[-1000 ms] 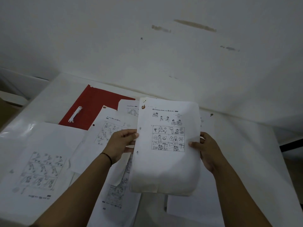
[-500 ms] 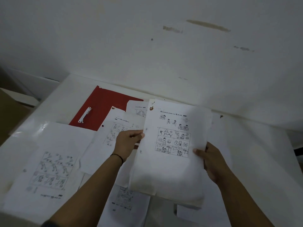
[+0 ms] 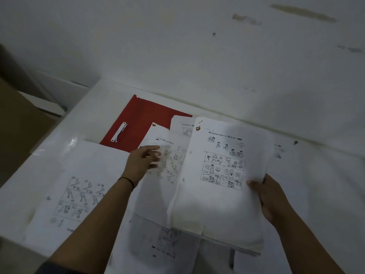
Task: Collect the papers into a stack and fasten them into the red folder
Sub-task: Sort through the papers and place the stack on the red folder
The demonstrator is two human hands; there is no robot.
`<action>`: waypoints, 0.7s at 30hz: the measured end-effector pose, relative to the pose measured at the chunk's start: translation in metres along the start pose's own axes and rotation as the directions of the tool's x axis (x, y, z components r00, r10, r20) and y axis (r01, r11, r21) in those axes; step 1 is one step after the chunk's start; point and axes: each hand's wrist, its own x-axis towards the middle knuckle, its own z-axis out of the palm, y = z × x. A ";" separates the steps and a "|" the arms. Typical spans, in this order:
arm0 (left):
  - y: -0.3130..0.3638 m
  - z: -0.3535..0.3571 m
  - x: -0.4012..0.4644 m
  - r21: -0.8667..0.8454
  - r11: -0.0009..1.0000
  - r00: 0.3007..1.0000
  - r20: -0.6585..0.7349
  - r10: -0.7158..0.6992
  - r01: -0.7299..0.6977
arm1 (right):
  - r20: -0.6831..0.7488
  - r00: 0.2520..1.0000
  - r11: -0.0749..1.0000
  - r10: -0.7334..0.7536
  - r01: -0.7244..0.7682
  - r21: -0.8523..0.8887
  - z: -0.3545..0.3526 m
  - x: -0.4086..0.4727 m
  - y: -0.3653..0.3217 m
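White worktop (image 3: 94,107): one red card folder (image 3: 138,123) at far edge, four loose printed sheets (image 3: 79,184). Right hand (image 3: 270,198) grips white paper stack (image 3: 221,186); left hand (image 3: 141,162), fingers spread, over a sheet.

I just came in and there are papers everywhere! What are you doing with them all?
A person is gathering picture worksheets into one pile. The right hand holds the stack of papers by its right edge, lifted over the table. The left hand reaches with spread fingers over a loose sheet lying partly on the red folder. More sheets lie scattered, and the folder's white fastener lies unused.
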 end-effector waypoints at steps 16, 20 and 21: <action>-0.034 -0.044 0.037 0.667 0.740 0.980 -0.078 0.185 -0.087 | -0.039 0.999 0.996 -0.002 -0.001 -0.089 -0.005 0.030 0.000; -0.028 -0.045 0.038 0.583 0.811 0.980 -0.127 0.151 -0.049 | -0.050 0.999 0.998 -0.012 0.008 -0.064 -0.006 0.034 -0.004; -0.023 -0.045 0.038 0.560 0.828 0.980 -0.139 0.141 -0.040 | -0.048 0.999 0.998 -0.014 0.011 -0.055 -0.008 0.036 -0.003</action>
